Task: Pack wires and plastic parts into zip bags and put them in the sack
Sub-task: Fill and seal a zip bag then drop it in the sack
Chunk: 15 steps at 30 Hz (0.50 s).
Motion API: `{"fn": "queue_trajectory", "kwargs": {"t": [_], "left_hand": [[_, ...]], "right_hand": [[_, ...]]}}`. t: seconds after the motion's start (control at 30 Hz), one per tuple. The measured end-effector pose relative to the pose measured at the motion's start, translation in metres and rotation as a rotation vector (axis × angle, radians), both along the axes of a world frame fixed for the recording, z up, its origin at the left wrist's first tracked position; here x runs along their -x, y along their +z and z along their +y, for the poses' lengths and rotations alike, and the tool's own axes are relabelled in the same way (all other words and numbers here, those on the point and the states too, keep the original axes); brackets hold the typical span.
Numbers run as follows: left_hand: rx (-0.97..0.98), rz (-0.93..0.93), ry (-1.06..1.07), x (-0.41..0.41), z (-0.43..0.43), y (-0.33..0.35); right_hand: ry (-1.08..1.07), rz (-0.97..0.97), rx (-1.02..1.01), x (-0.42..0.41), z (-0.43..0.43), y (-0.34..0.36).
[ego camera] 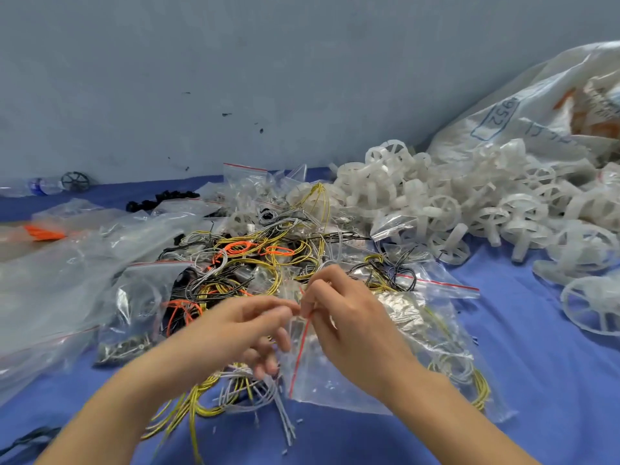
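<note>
A clear zip bag (322,374) with a red zip strip hangs between my hands above the blue cloth. My right hand (349,317) pinches its top edge at the red strip. My left hand (248,327) meets the same edge with thumb and forefinger, its other fingers loosely curled below. Under and behind the hands lies a tangle of yellow, grey, black and orange wires (255,260). White plastic wheel parts (446,203) are heaped at the right. The white sack (523,119) lies at the far right against the wall.
Several clear zip bags (67,273), some filled, spread over the left of the blue cloth (523,380). A bag of metal screws (124,347) lies left of my forearm. Black parts (161,199), a plastic bottle (37,186) and a dark wheel (75,181) sit near the wall.
</note>
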<state>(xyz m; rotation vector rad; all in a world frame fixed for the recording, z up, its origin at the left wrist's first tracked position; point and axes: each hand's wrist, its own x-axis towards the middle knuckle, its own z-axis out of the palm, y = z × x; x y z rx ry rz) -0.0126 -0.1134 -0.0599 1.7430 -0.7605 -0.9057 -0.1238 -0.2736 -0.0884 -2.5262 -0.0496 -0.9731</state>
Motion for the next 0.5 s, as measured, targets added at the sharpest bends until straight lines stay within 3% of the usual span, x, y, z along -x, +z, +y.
{"fn": "queue_trajectory", "kwargs": {"t": [0.1,0.27,0.5], "left_hand": [[-0.026,-0.199,0.212,-0.026,0.030,0.003],[-0.290,-0.702,0.365,-0.064,0.061,-0.018],[-0.486,-0.948,0.383,-0.079,0.075,-0.028]], "right_hand": [[0.020,0.070,0.051,-0.001,0.004,-0.007],[0.059,0.166,0.157,-0.001,0.004,-0.017],[0.040,0.198,0.309,-0.002,0.003,-0.021]]}}
